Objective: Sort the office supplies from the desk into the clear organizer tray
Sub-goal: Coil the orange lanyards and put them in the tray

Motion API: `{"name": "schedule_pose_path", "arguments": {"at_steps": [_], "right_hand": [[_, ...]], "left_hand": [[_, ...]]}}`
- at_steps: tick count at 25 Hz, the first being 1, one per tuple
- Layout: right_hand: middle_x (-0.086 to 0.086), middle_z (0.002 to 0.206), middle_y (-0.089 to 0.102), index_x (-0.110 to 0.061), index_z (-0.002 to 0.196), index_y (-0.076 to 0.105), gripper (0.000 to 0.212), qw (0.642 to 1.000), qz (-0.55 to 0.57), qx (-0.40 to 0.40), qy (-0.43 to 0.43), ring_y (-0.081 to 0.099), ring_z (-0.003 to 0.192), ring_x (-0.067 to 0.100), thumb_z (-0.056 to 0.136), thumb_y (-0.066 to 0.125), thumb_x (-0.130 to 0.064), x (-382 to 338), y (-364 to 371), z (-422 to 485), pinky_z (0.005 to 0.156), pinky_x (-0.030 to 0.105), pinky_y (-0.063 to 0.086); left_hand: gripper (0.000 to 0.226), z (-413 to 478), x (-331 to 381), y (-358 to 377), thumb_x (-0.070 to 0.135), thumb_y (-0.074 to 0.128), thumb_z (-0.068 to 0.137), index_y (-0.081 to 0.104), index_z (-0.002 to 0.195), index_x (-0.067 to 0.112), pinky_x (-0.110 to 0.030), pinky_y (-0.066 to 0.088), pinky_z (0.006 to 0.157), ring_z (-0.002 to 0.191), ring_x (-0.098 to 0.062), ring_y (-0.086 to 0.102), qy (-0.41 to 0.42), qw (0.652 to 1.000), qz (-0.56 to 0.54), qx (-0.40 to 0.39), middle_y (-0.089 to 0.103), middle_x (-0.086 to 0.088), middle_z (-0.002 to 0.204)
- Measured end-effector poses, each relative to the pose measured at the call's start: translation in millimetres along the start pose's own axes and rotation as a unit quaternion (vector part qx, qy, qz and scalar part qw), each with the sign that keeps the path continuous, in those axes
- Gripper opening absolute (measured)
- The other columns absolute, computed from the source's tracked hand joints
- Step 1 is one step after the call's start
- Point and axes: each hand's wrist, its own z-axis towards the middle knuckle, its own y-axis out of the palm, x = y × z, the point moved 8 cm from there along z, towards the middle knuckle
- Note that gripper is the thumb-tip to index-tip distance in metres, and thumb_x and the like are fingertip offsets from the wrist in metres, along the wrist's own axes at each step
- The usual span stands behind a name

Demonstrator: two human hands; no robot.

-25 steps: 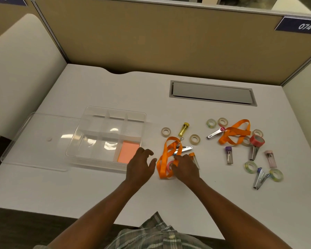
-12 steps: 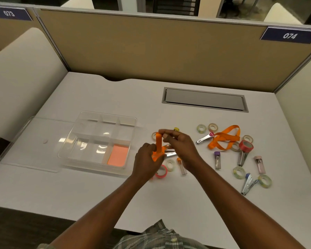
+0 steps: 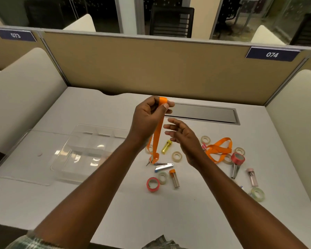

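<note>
- While the left hand [image 3: 147, 117] pinches the folded top of the orange lanyard [image 3: 158, 133] between thumb and curled fingers, the strap hangs straight down, its metal clip [image 3: 151, 160] low over the surface [image 3: 133, 203] (whether it touches cannot be told).
- Change: one second ago this lanyard lay bunched on the surface under both hands; it is now lifted and drawn out to full length.
- The right hand [image 3: 183, 139], which pinched the strap's top half a second ago, has let go; it sits just beside the strap, fingers spread and holding nothing.
- The clear organizer tray [image 3: 101, 125] lies to the left on the surface, well apart from the lanyard.
- A second lanyard [image 3: 217, 150], a pink tape roll [image 3: 153, 184] and other small supplies remain unsorted at right.
- Judgement: straightening probably precedes folding or coiling, since the hanging strap looks too long for one compartment; sorting appears at an early stage.
</note>
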Motion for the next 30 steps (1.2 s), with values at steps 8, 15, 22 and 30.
{"name": "schedule_pose_path", "arguments": {"at_steps": [8,15,22,30], "right_hand": [[-0.002,0.133,0.061,-0.023,0.126,0.057,0.03,0.993,-0.114,0.003,0.041,0.057,0.123,0.019,0.1,0.049,-0.011,39,-4,3,0.105,0.039,0.048],[-0.003,0.11,0.065,-0.029,0.118,0.063,0.039,0.979,-0.189,0.078,0.014,0.064,0.099,0.015,0.086,0.069,-0.051,34,-9,16,0.088,0.032,0.054],[-0.006,0.087,0.069,-0.025,0.105,0.063,0.014,0.984,-0.164,0.037,0.058,0.07,0.079,0.013,0.092,0.068,-0.026,38,-3,14,0.069,0.027,0.06],[-0.009,0.095,0.065,-0.029,0.115,0.062,0.037,0.947,-0.322,0.001,0.018,0.062,0.081,0.006,0.086,0.069,-0.051,-23,-53,6,0.062,0.018,0.046]], "left_hand": [[0.028,23,47,19,0.026,0.057,0.098,0.065,0.124,0.022,-0.041,0.046,0.107,0.125,-0.012,0.057,0.056,0.993,0.074,-0.072,0.066,0.003,0.128],[0.034,24,64,41,0.021,0.052,0.1,0.061,0.133,0.013,-0.033,0.039,0.113,0.136,-0.006,0.046,0.121,0.975,0.153,-0.11,0.054,0.001,0.145],[0.028,32,70,30,0.019,0.054,0.099,0.066,0.122,0.009,-0.047,0.047,0.101,0.123,-0.014,0.057,0.189,0.95,0.246,-0.041,0.066,-0.004,0.128],[0.035,34,-7,-31,0.038,0.051,0.1,0.068,0.086,0.012,-0.027,0.046,0.064,0.083,-0.019,0.064,0.015,0.95,0.297,0.095,0.069,-0.003,0.085]]}}
